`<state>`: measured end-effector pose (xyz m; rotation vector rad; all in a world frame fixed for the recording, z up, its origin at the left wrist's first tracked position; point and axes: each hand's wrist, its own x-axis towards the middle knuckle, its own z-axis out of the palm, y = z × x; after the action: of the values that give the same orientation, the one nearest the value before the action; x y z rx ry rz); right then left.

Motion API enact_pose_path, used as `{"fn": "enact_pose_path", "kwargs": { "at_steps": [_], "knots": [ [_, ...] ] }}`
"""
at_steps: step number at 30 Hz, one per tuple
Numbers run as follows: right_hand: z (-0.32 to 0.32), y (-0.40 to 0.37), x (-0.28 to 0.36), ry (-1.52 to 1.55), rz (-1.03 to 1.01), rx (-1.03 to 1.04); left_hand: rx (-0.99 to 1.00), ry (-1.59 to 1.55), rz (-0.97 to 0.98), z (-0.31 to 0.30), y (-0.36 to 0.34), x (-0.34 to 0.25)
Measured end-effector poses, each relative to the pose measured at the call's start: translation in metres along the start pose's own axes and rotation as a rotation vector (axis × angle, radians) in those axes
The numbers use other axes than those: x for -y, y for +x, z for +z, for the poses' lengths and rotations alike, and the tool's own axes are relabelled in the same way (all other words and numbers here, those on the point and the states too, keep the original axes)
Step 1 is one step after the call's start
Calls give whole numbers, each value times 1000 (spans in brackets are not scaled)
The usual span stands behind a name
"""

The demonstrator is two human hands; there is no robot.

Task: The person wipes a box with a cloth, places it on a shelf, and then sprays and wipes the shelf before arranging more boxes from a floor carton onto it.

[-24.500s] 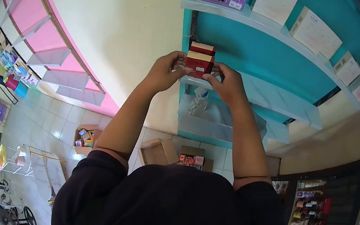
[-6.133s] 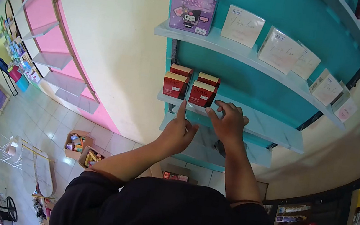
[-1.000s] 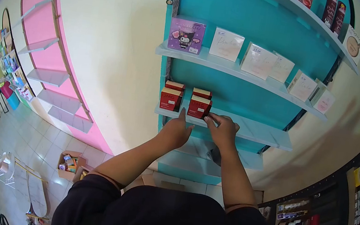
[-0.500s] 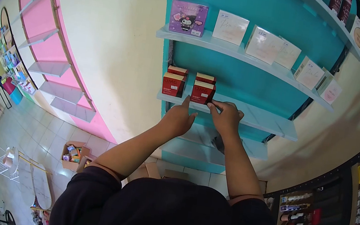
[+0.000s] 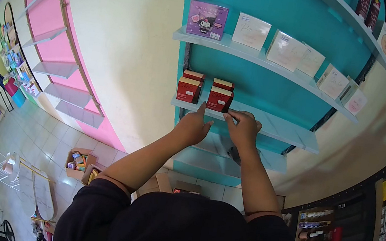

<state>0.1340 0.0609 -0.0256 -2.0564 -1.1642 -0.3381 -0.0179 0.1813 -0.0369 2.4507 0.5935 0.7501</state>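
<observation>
On the middle shelf (image 5: 271, 124) stand red boxes in two stacks or rows, a left red box (image 5: 189, 90) and a right red box (image 5: 219, 99), each with another red box behind it. My left hand (image 5: 193, 126) is at the lower left corner of the right box, index finger extended and thumb apart, holding nothing. My right hand (image 5: 243, 126) is at that box's lower right corner, thumb and index finger close together at its edge; whether they grip anything is too small to tell.
Above, a shelf (image 5: 245, 50) bears a purple box (image 5: 207, 20) and several white boxes (image 5: 251, 31). Pink shelving (image 5: 55, 68) stands left. Cardboard boxes (image 5: 77, 163) lie on the floor. A dark product rack (image 5: 350, 231) is at lower right.
The view has shifted slightly, so the shelves appear a little further right. Both hands stay beside the right red box with almost the same finger poses.
</observation>
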Motion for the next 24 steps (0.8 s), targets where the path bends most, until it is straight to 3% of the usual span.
{"fn": "enact_pose_path", "kwargs": {
  "at_steps": [2,8,11,16,19,21,24],
  "knots": [
    [-2,-3,3,2,3,6,87,-59,-34,-10,-2,-9],
    [3,-9,0,-13,-30,-15,99,-94,5,-10,-4,-7],
    [5,-8,0,-7,-33,-22,-6,-1,124,7,-1,12],
    [5,-15,7,-25,-6,-18,112,-77,73,-8,-3,0],
    [3,-25,9,-96,4,-78,136,-128,56,-14,-14,-4],
    [1,-34,8,-141,-93,-316,134,-154,83,-12,-28,3],
    [-4,-66,9,-106,-134,-356,85,-236,137,-9,-55,13]
  ]
}}
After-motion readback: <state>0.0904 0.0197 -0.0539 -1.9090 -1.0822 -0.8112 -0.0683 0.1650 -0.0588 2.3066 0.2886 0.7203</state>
